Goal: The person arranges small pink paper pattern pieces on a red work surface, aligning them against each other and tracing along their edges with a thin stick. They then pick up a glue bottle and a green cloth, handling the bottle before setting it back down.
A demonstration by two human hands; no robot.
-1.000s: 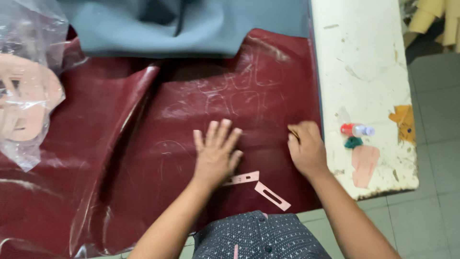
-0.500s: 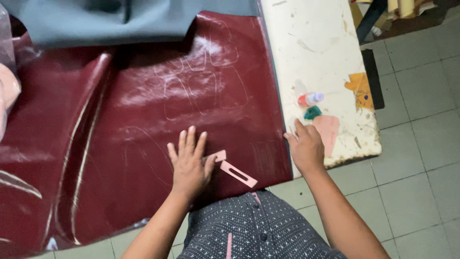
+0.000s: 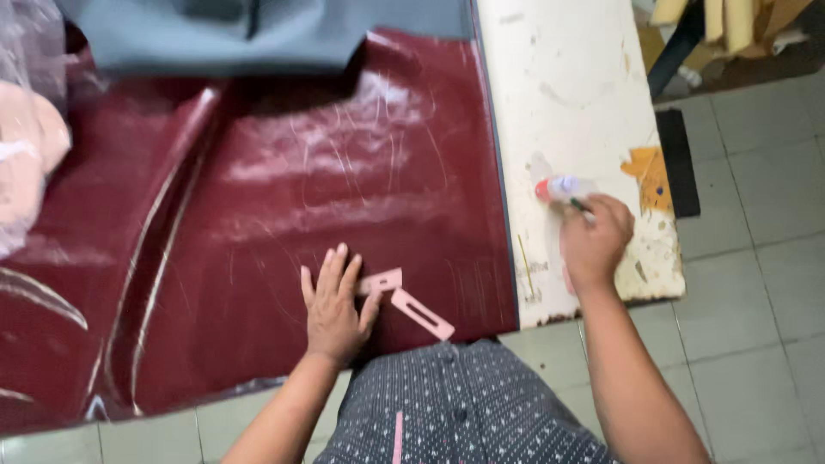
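Note:
My left hand lies flat, fingers apart, on a glossy dark red leather sheet, its fingertips next to a small pink template piece. A second pink slotted strip lies just to the right of that hand. My right hand rests on the white table with its fingers curled around a thin dark pen-like thing, beside a small bottle with a red cap. A pink shape under that hand is mostly hidden.
A grey-blue sheet overlaps the red leather at the top. A clear plastic bag with pale pink pieces sits at the left edge. An orange patch marks the table's right rim. Tiled floor lies to the right.
My right hand has moved right, from the red leather's edge over to the white table beside the small bottle. My left hand stays flat by the pink pieces. The view has shifted.

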